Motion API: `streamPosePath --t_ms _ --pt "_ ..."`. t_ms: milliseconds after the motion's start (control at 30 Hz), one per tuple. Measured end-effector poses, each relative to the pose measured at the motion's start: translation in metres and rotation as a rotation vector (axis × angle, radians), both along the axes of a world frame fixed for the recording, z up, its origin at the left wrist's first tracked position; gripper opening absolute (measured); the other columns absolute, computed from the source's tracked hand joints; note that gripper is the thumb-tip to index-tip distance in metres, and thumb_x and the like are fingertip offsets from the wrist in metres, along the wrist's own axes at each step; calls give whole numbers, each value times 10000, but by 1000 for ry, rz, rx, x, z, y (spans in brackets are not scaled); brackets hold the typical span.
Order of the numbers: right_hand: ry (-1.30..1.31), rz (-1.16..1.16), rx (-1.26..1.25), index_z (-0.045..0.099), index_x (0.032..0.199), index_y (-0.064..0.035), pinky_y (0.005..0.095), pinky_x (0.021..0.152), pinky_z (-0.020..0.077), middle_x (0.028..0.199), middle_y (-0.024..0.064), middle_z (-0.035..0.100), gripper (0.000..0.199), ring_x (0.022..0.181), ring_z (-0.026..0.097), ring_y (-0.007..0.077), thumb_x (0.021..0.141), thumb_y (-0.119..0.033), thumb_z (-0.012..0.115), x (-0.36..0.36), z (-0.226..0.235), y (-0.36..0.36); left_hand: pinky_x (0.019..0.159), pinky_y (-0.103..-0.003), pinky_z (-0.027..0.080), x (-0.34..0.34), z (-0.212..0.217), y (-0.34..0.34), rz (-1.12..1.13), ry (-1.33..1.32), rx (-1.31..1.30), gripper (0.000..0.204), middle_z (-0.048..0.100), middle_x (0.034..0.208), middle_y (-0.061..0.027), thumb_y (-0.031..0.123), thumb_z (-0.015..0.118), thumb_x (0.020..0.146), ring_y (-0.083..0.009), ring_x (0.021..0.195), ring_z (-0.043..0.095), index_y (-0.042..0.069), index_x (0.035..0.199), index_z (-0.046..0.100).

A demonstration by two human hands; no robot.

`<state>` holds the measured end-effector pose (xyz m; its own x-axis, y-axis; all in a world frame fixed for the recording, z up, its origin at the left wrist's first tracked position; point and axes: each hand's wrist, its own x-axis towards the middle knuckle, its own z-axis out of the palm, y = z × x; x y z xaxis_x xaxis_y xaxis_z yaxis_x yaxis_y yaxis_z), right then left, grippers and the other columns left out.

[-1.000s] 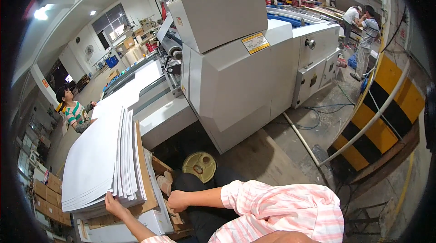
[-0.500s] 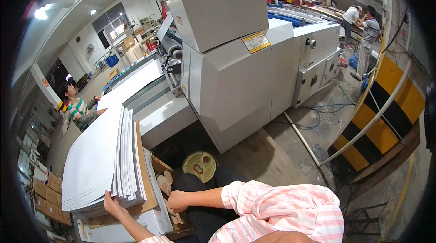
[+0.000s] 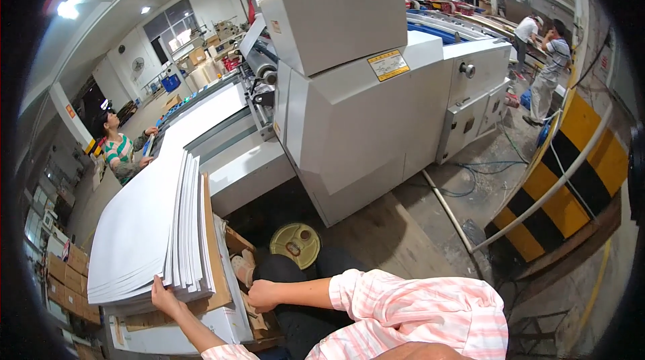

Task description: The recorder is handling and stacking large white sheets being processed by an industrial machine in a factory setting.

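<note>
A tall stack of large white sheets [image 3: 138,232] stands in front of me on the left, its layers fanned along the right side. My left hand [image 3: 166,298] pinches the near corner of the upper sheets. Brown cardboard [image 3: 208,242] lines the right edge of the stack. Below it is a white-wrapped base [image 3: 218,326]. My right hand [image 3: 263,295] is closed in a fist above my dark-clothed leg, beside the wooden pallet pieces [image 3: 265,326]. Whatever that fist may hold is hidden.
A big grey machine [image 3: 356,118] rises ahead, its feed table [image 3: 218,108] carrying white sheets. Across the stack stands a person in a striped top [image 3: 119,150]. A round yellowish lid [image 3: 295,244] is near my knees. A striped yellow-black panel [image 3: 557,185] stands right.
My view has shifted slightly, while both hands keep about the same places. The person across the stack has raised a hand toward the feed table's edge.
</note>
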<state>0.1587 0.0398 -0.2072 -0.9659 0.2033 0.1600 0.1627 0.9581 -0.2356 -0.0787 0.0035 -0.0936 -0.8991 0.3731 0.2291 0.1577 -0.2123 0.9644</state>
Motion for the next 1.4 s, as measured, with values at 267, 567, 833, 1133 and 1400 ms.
streamPosePath --t_ms 267,567,833,1133,1400 --pt "-83 45 -4 647 649 -46 420 610 484 664 146 627 381 658 624 303 757 -396 541 -11 -2 6 519 -250 372 0 -6 -2 42 -15 -1 213 590 733 -24 165 572 804 -109 596 467 -15 890 647" --pt "350 -76 -346 655 747 -86 381 543 449 664 127 607 292 618 596 291 817 -344 537 -28 34 33 563 -234 396 32 16 1 68 40 -47 218 609 714 -8 188 621 763 -77 618 491 -17 826 657" --pt "926 12 -146 634 842 -63 355 678 440 819 80 623 107 786 566 263 782 -144 599 -98 170 69 573 -210 394 34 14 -7 81 29 -18 186 601 703 -1 154 624 769 -58 643 499 -24 815 651" --pt "388 105 -166 657 911 -109 380 809 385 899 50 623 244 906 542 259 827 -291 516 -148 165 86 563 -201 407 27 8 -5 23 74 -33 207 588 702 1 143 614 786 -51 637 499 -48 866 635" --pt "525 219 22 656 883 -96 348 742 410 933 51 621 199 885 549 239 819 -239 532 -140 181 58 581 -225 443 28 7 -13 -11 -26 158 314 558 764 -10 262 492 903 -69 650 501 -22 942 619"
